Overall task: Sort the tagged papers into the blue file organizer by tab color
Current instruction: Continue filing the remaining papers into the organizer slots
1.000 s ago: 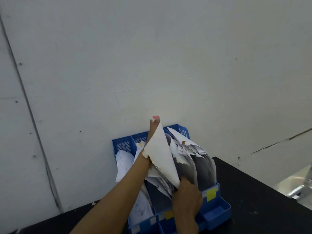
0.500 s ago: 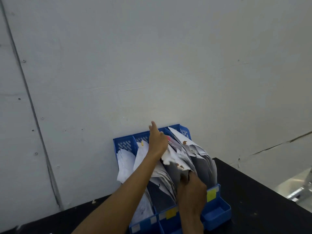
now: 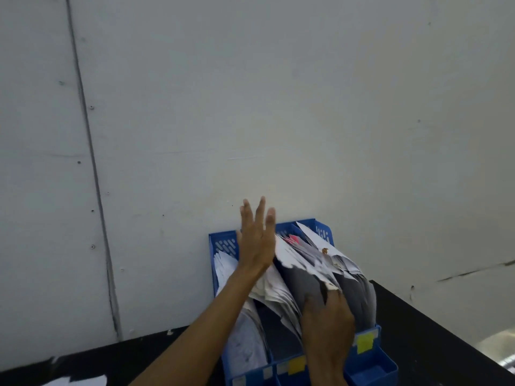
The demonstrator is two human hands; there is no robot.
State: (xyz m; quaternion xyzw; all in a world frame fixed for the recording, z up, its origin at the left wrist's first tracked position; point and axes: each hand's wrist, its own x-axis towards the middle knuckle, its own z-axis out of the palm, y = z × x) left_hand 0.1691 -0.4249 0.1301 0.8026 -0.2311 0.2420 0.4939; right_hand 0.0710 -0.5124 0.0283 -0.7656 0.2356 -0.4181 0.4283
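Two hands at the blue file organizer (image 3: 373, 370). Left hand (image 3: 257, 240) is now flat and spread, fingers straight up, palm against the leaning papers at the organizer's back wall; it pinches nothing. A second ago it held a white sheet by its top corner above the slots; half a second ago it was curled over the sheet's top edge, pushing it down. That sheet is now out of the hand and lies among the papers (image 3: 295, 268) in the middle part of the organizer, so I judge this one filed. Which divider it dropped behind cannot be told from this view.

Right hand (image 3: 327, 320) sits at the organizer's front, fingers dug into the stack, holding the dark-backed sheets to the right; it has kept this place throughout. Whether it pinches a single sheet: cannot tell.

Pink tab (image 3: 292, 239) shows near the organizer's rear, just right of the left hand. Yellow labels (image 3: 364, 342) on the organizer's front lip, one partly behind the right wrist.

Black table (image 3: 434, 335) carries the organizer, which stands against the wall (image 3: 278, 107). Loose white paper (image 3: 80, 381) lies on the table well left of the organizer, probably unsorted.

Next, likely: release both hands, fetch another sheet.
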